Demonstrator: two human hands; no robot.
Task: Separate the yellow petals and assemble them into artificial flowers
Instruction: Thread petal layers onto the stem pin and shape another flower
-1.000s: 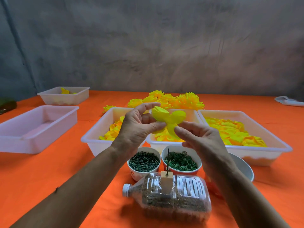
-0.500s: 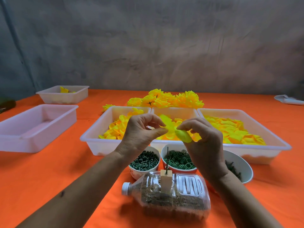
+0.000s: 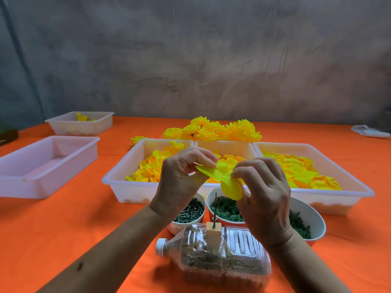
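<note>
Lowering a pinched yellow petal piece (image 3: 222, 176) from in front of the far flowers to mid-frame, just above the cups.

Left of centre, left hand (image 3: 179, 182) now turned knuckles-up, thumb and forefinger pinching the petal piece's left lobe; a second ago, palm showing and piece held higher. Centre, piece spread flat between both grips, one lobe hanging down, above and slightly right of the upright spike (image 3: 215, 208) in the block on the lying bottle (image 3: 213, 256). Right of centre, right hand (image 3: 264, 193) pinching the right edge, fingers curled. Probably lined up for threading onto the spike, separation seemingly done.
</note>
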